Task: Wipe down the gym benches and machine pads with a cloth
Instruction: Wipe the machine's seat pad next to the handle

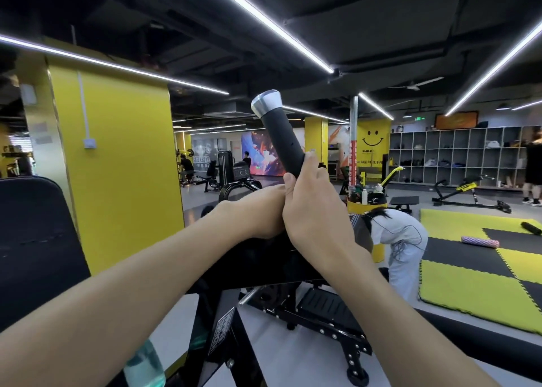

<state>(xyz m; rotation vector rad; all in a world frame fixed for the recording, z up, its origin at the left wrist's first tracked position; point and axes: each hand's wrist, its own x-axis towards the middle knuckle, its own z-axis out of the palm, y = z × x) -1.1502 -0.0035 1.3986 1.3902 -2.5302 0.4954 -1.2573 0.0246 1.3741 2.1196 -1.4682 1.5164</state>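
Gripping item one: a black handle point(281, 134) with a silver cap point(265, 103), tilted up and to the left, rising from the black machine frame point(264, 328) at centre.
- Right hand point(311, 210): clamped round the lower end of the handle, thumb up along its near side.
- Left hand point(264, 207): pressed against the right hand at the foot of the handle, its fingers hidden behind the right; its hold cannot be told.
- Cloth: whether one sits inside either grip cannot be told.
- Black pad point(35, 240): large, upright, at the left edge, well apart from both hands.
- Teal bottle point(143, 366): bottom left, under the left forearm.
- Yellow pillar point(117, 166): behind the pad.
- Floor mats point(484, 269): yellow and black squares, right side; a foam roller point(481, 243) lies on them.
- Person in white point(401, 240): bent over, right of the hands.
- Cubby shelving point(457, 155): along the far right wall.
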